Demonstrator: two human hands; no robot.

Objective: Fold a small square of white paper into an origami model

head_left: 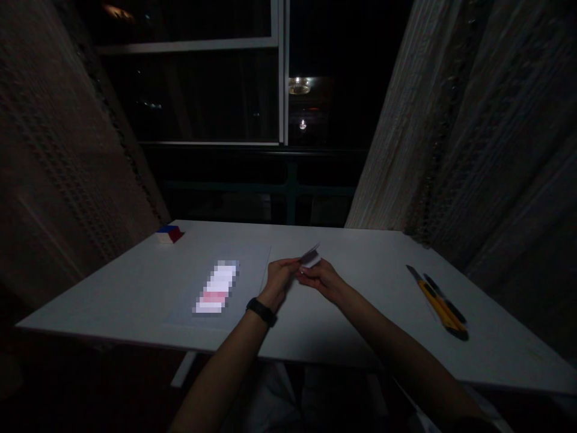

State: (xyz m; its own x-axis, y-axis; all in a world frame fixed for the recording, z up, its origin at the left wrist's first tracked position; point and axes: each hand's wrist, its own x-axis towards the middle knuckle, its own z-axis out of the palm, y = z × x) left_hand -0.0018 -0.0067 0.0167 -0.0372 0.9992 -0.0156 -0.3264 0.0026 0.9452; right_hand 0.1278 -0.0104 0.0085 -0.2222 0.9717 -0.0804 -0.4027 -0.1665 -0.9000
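Both hands meet above the middle of the white table, closed on a small folded piece of paper (311,258). My left hand (282,276) pinches its left side, and a dark band circles that wrist. From the right, my right hand (322,278) grips its lower edge with the fingers curled in. The paper stands up tilted, with a fold or flap showing above the fingertips. Dim light hides the exact finger contact. Left of my left hand, a lit phone (217,287) with a blurred-out screen lies on a pale sheet (252,270).
A yellow utility knife (439,307) with its blade out lies on the table (360,252) at right, beside a slim dark tool (445,299). At the far left corner sits a blue, white and red block (169,234). Curtains (406,120) flank a dark window behind.
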